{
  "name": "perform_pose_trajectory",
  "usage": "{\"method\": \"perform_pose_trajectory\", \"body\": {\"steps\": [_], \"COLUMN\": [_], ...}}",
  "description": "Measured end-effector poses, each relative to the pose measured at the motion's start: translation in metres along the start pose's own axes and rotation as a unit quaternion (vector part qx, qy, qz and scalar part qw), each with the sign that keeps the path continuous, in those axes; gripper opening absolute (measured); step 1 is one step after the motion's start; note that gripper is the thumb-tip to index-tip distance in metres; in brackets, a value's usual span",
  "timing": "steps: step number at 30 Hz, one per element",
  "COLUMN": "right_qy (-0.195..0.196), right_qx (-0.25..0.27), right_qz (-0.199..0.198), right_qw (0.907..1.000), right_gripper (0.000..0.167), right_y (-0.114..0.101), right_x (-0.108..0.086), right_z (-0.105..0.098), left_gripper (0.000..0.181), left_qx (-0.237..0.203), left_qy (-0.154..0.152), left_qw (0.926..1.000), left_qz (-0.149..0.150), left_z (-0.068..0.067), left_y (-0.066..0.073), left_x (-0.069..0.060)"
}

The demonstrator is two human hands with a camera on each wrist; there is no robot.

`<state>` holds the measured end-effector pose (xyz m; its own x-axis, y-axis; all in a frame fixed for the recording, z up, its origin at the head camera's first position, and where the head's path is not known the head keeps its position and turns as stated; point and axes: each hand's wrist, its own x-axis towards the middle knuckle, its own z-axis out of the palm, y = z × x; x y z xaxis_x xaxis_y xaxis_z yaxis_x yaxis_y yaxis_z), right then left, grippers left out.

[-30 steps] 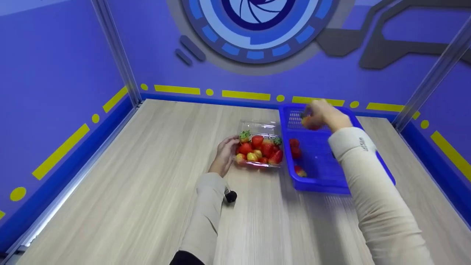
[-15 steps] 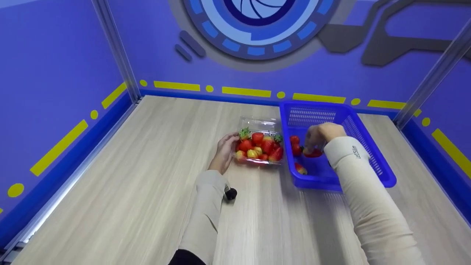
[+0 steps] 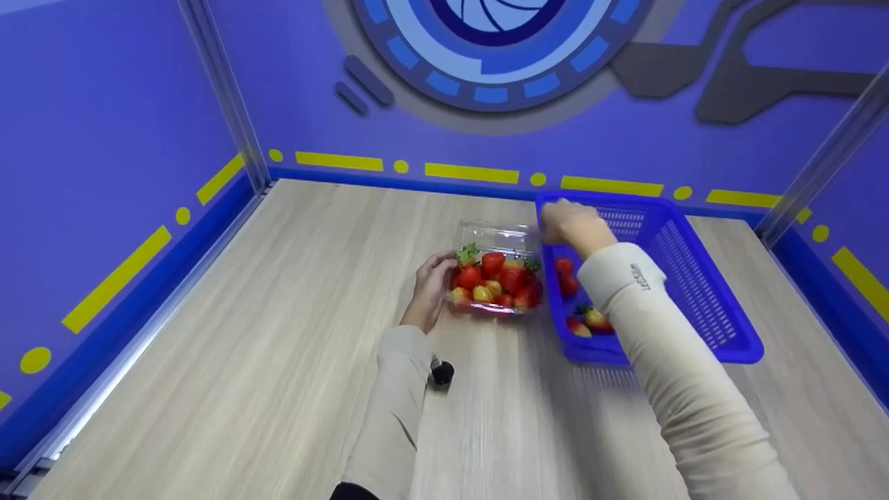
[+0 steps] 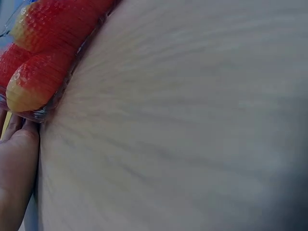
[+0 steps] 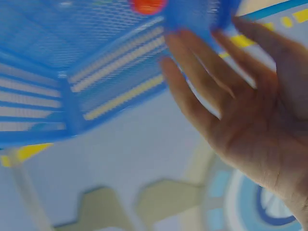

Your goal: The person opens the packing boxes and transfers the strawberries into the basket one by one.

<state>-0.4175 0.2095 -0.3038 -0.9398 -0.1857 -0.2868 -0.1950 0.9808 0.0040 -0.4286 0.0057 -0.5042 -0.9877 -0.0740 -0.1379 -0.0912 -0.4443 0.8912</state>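
Observation:
My left hand (image 3: pixel 432 292) rests against the left side of a clear plastic clamshell box (image 3: pixel 494 232) heaped with strawberries (image 3: pixel 512 279). In the left wrist view, its fingers touch the box beside several red and pale-yellow strawberries (image 4: pixel 41 72). My right hand (image 3: pixel 575 226) is over the far left rim of a blue plastic basket (image 3: pixel 701 267). In the right wrist view, that right hand (image 5: pixel 250 110) is blurred, its fingers spread and loosely bent with nothing between them. Several strawberries (image 3: pixel 596 319) lie along the basket's left side.
The box and basket stand side by side on a pale wood-grain table (image 3: pixel 278 312). Blue panels (image 3: pixel 430 132) with yellow dashes rise at the back and both sides. A small black round object (image 3: pixel 442 373) sits at the left wrist.
My right hand lowered a strawberry into the basket and let it go near the front left. It then moved up and left toward the box. The left hand stayed at the box.

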Motion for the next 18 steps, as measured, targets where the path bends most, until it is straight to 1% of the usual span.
{"method": "perform_pose_trajectory", "body": {"steps": [2, 3, 4, 7, 9, 11, 13, 15, 18], "right_qy": [0.030, 0.033, 0.026, -0.026, -0.060, -0.086, -0.098, -0.101, -0.090], "right_qx": [-0.019, -0.023, -0.019, 0.006, 0.028, 0.027, 0.016, 0.000, -0.018], "right_qz": [-0.017, -0.026, -0.037, -0.074, -0.083, -0.080, -0.061, -0.048, -0.048], "right_qw": [0.9992, 0.9989, 0.9988, 0.9969, 0.9943, 0.9927, 0.9932, 0.9938, 0.9946], "right_gripper": [0.023, 0.021, 0.022, 0.033, 0.041, 0.042, 0.039, 0.034, 0.027], "right_y": [-0.017, -0.025, -0.032, -0.050, -0.057, -0.064, -0.069, -0.074, -0.081], "right_x": [0.007, 0.011, 0.014, 0.023, 0.029, 0.033, 0.034, 0.035, 0.034], "right_z": [0.000, 0.002, 0.005, 0.019, 0.030, 0.037, 0.041, 0.042, 0.042], "left_gripper": [0.031, 0.031, 0.031, 0.031, 0.029, 0.027, 0.026, 0.024, 0.022], "left_qx": [0.002, 0.003, 0.004, 0.004, -0.002, -0.006, -0.010, -0.014, -0.027], "left_qy": [0.001, 0.003, 0.005, 0.008, 0.008, 0.005, 0.000, -0.003, -0.001], "left_qw": [1.0000, 1.0000, 1.0000, 0.9999, 1.0000, 1.0000, 1.0000, 0.9999, 0.9996], "left_qz": [0.002, 0.005, 0.006, 0.005, 0.003, 0.001, 0.000, 0.002, 0.004], "left_z": [0.000, 0.000, 0.000, -0.001, 0.000, 0.000, 0.001, 0.001, -0.003], "left_y": [0.000, 0.000, 0.000, -0.001, -0.002, -0.002, -0.002, -0.001, -0.001], "left_x": [0.000, 0.000, 0.000, 0.000, 0.000, 0.000, 0.001, 0.001, 0.002]}}
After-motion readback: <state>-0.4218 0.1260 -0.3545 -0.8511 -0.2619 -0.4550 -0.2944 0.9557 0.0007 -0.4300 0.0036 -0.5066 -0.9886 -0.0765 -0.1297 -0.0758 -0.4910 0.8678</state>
